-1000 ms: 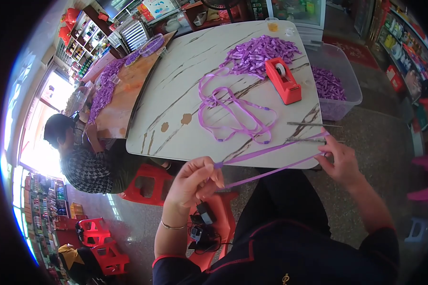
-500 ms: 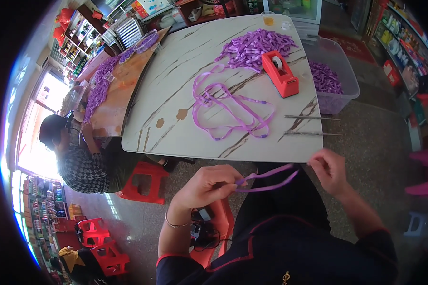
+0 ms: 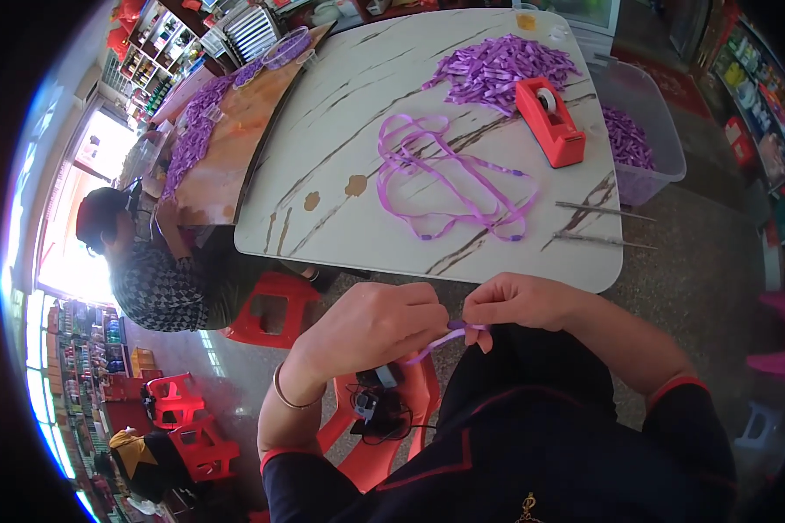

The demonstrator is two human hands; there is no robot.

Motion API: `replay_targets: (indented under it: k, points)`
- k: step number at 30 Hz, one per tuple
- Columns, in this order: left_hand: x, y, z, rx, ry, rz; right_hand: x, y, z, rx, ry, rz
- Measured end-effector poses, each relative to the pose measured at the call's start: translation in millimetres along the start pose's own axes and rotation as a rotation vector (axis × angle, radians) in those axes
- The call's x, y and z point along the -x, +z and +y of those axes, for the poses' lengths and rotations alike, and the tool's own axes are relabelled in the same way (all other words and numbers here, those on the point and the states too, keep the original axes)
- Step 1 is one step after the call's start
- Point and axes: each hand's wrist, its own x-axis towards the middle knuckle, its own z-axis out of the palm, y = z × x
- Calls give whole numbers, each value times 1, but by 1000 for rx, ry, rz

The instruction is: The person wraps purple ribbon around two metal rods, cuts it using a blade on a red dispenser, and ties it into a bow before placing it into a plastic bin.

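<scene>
i'm pinching a short purple ribbon piece [image 3: 449,336] between my left hand [image 3: 371,327] and right hand [image 3: 515,305], both closed on it, just below the table edge [image 3: 462,270]. i'm judging it's best keeping the ends aligned and the loop flat while pressing.

At the frame's centre, bare table [image 3: 340,131] lies left of the looped ribbon [image 3: 449,179]. Toward the upper right, a red tape dispenser [image 3: 549,122], ribbon pile [image 3: 497,70] and plastic bin [image 3: 645,144] crowd the way.
</scene>
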Motion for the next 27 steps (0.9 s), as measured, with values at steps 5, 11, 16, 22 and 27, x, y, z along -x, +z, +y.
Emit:
replay_targets:
  k: [5,11,16,22,27]
  points:
    - [0,19,-32,482,-72,-48,-4,-4,8,-101,-11,51]
    - [-6,51,-71,1206,-379,-433,18,4,-5,695,-120,322]
    - [-26,54,-138,-200,-300,402,79,-14,-5,419,44,173]
    - [-89,84,-186,-395,-592,350,214,-40,-9,111,191,614]
    - [-144,98,-173,-368,-501,336,289,-51,6,206,222,1063]
